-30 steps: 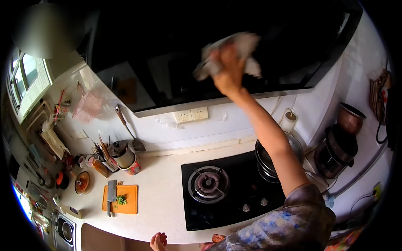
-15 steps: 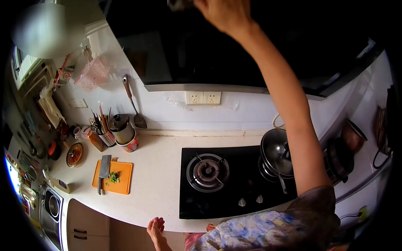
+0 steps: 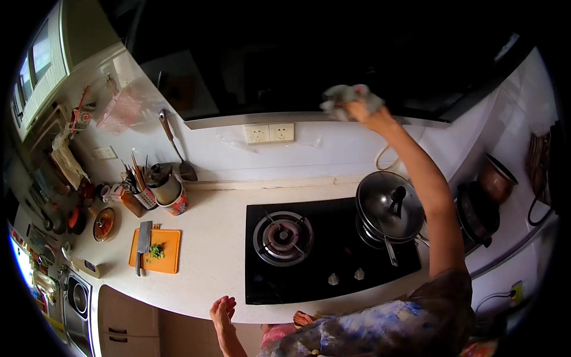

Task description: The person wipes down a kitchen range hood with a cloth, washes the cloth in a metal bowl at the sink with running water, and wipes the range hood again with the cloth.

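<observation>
My right hand point(image 3: 366, 113) holds a greyish cloth point(image 3: 345, 101) against the lower part of the black glossy range hood point(image 3: 285, 65), just above its metal edge. Below my right arm, a lidded pan point(image 3: 380, 208) sits on the right burner of the black gas stove point(image 3: 321, 273). My left hand point(image 3: 223, 309) hovers by the counter's front edge, left of the stove, its fingers loosely curled apart with nothing in them.
On the white counter point(image 3: 208, 250), an orange cutting board point(image 3: 169, 256) bears a cleaver point(image 3: 144, 238) and chopped greens point(image 3: 157, 250). Utensils and pots point(image 3: 163, 184) stand behind it. A sink point(image 3: 77, 306) lies far left; a brown pot point(image 3: 496, 178) is at right.
My right hand and the cloth went up out of view at the top, then came down and right to the hood's lower edge. My left hand has shifted little.
</observation>
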